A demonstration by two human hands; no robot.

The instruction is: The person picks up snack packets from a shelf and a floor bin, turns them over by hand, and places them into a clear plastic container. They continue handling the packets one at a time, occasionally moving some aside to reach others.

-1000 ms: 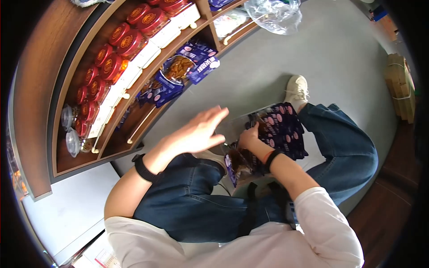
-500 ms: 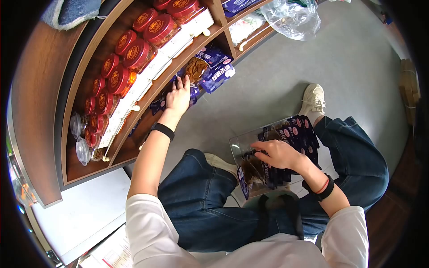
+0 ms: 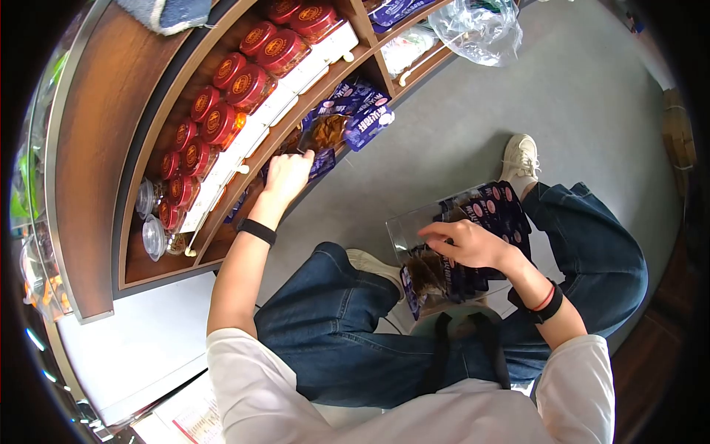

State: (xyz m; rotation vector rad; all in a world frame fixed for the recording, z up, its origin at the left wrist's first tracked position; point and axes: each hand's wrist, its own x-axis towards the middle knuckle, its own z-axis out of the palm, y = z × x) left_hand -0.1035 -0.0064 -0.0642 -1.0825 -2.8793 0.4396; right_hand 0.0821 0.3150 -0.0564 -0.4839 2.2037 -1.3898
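Note:
My left hand reaches into the lower shelf compartment with its fingers curled, beside purple snack packets. What lies between those fingers is hidden. More purple packets with a clear window showing brown food are at the far end of that compartment. Above the clear plastic bin between my legs hovers my right hand, index finger and thumb apart, with nothing seen in it. The bin holds rows of dark purple packets, mostly on its right and near sides.
Red-lidded jars line the upper shelf behind a white strip. Clear-lidded tubs stand at its near end. A clear plastic bag hangs off the far shelf. Grey floor lies beyond the bin.
My left hand has drawn slightly back toward me along the shelf, and its fingers have gone from spread on the packets to curled. My right hand stays over the bin. The view has shifted slightly.

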